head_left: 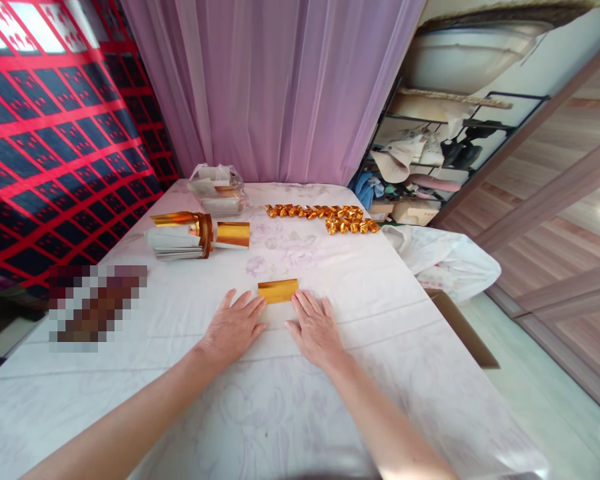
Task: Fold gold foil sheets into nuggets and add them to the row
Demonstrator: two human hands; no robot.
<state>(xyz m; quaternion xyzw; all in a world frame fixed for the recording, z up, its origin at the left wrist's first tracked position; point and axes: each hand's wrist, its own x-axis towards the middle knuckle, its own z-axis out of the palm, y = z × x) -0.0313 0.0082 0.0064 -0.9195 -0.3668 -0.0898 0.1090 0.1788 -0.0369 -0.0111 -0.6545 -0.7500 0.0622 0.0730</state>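
A small rectangle of gold foil paper lies flat on the white flowered tablecloth, shiny side up. My left hand rests palm down at its lower left corner, fingers spread, the fingertips at its edge. At its right end my right hand also lies flat, fingers stretched forward and touching or almost touching the corner. Neither hand is closed round anything. Beyond them is a stack of gold-and-white foil paper, banded in gold, with a loose gold sheet beside it.
Folded gold foil pieces sit in rows at the back right. A clear plastic bag of paper stands at the back left. Right of the table are a white plastic bag and a shelf rack. A purple curtain hangs behind.
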